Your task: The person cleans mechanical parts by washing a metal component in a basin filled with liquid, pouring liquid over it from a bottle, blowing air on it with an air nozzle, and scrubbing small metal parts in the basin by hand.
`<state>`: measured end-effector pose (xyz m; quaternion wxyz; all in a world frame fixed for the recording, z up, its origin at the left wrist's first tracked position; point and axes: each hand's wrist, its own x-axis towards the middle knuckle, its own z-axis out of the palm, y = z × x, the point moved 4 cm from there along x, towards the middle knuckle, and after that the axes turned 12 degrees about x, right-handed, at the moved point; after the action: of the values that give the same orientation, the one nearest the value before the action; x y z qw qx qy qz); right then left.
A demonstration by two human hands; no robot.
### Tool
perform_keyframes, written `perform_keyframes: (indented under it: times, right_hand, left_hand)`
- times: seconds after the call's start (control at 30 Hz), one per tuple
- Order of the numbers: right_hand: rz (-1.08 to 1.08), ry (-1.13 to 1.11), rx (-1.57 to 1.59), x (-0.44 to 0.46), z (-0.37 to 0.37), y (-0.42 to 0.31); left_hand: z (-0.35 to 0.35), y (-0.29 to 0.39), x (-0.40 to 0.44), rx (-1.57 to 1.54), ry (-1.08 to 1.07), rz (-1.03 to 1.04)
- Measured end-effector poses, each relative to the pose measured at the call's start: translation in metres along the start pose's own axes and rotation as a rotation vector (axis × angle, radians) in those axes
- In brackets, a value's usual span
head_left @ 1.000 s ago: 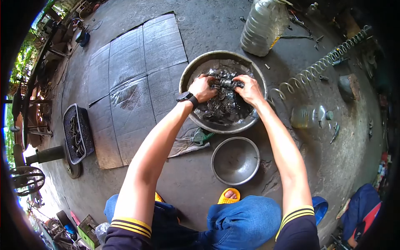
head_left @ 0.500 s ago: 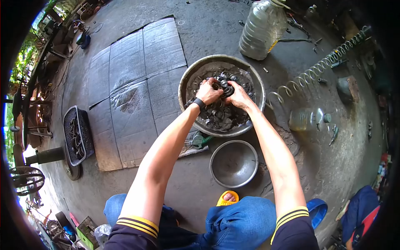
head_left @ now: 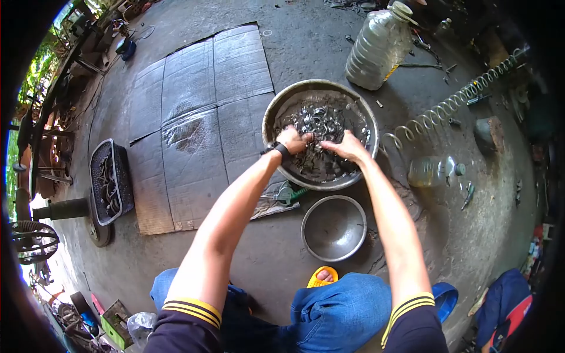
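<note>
A round metal basin point(head_left: 369, 113) on the floor holds dark liquid and a heap of wet, blackened metal parts point(head_left: 318, 120). At the left of the heap is my left hand point(head_left: 293, 140), with a dark band at the wrist; its fingers dip among the parts, and their tips are hidden. My right hand point(head_left: 348, 146) reaches in from the right, thumb stretched toward the left hand and fingers spread over the parts. No part shows clearly in its grasp. An empty smaller metal bowl point(head_left: 334, 228) stands just below the basin.
Flattened cardboard point(head_left: 194, 129) lies left of the basin, with a green-handled tool point(head_left: 288, 194) at its corner. Further left is a speckled tray point(head_left: 122, 176) of parts. On the right are a large plastic jug point(head_left: 376, 50), a long coil spring point(head_left: 438, 110) and a bottle point(head_left: 426, 172).
Both hands first held a dark cylindrical part, then dark rounded parts close together. Now they are lower and slightly apart in the heap, the right hand more spread.
</note>
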<state>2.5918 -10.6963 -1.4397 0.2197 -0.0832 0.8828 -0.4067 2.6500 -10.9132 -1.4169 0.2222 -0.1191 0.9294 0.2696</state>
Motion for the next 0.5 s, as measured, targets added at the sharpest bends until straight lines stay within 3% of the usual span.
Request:
perform_keyframes:
  times: [0.1,0.13,0.2,0.23,0.27,0.33,0.5]
  right_hand:
    - [0.229,-0.113,0.137,-0.01,0.006,-0.037]
    - [0.301,-0.178,0.327,-0.037,-0.009,-0.08]
    - [0.314,-0.111,0.418,-0.032,-0.001,-0.066]
    - [0.318,-0.203,0.503,-0.026,0.001,-0.061]
    - [0.287,-0.127,0.604,-0.037,-0.002,-0.073]
    - [0.25,-0.21,0.769,-0.032,0.001,-0.069]
    - [0.154,-0.236,0.912,-0.034,-0.016,-0.082]
  left_hand:
    - [0.016,0.015,0.001,-0.091,0.062,-0.15]
    - [0.022,0.012,0.007,-0.193,0.077,-0.139]
    - [0.023,0.011,0.007,-0.356,-0.042,-0.149]
    - [0.035,0.003,0.023,-0.431,-0.02,-0.094]
    - [0.03,0.006,0.017,-0.425,-0.022,-0.095]
    - [0.009,0.025,-0.01,-0.88,-0.077,-0.151]
    - [-0.032,0.045,-0.024,-0.929,-0.16,0.053]
